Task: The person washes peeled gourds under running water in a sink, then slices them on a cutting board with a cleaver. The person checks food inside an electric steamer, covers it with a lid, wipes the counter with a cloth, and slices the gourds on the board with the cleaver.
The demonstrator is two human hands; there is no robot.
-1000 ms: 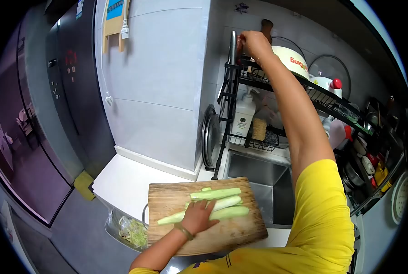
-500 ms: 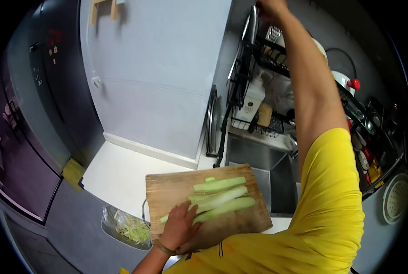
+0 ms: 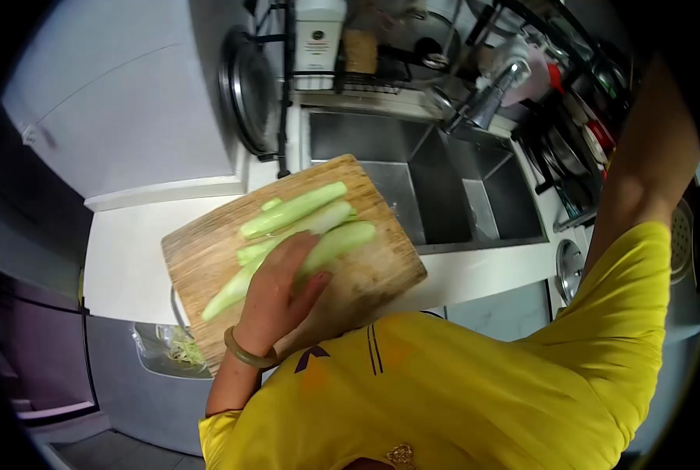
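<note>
To your left, the white table (image 3: 119, 266) carries a wooden chopping board (image 3: 373, 278) set askew, and beneath its left end a bin (image 3: 162, 364) holds pale peelings. The board's near-left corner seems to stick out past the table's front edge, so a hard press there could tip it, and the peeled gourd lengths (image 3: 295, 210) might slide off. Your left hand (image 3: 281, 290) lies palm-down over those lengths in the middle of the board, fingers forward and thumb spread away, not closed around any of them. Being rounded and probably slick, they could roll if your fingers push sideways. The board's far-right corner overlaps the sink (image 3: 365, 137), where a loose piece could drop in. Farthest right, your right arm (image 3: 651, 160) reaches up out of view; you cannot tell whether that right hand is holding anything.
</note>
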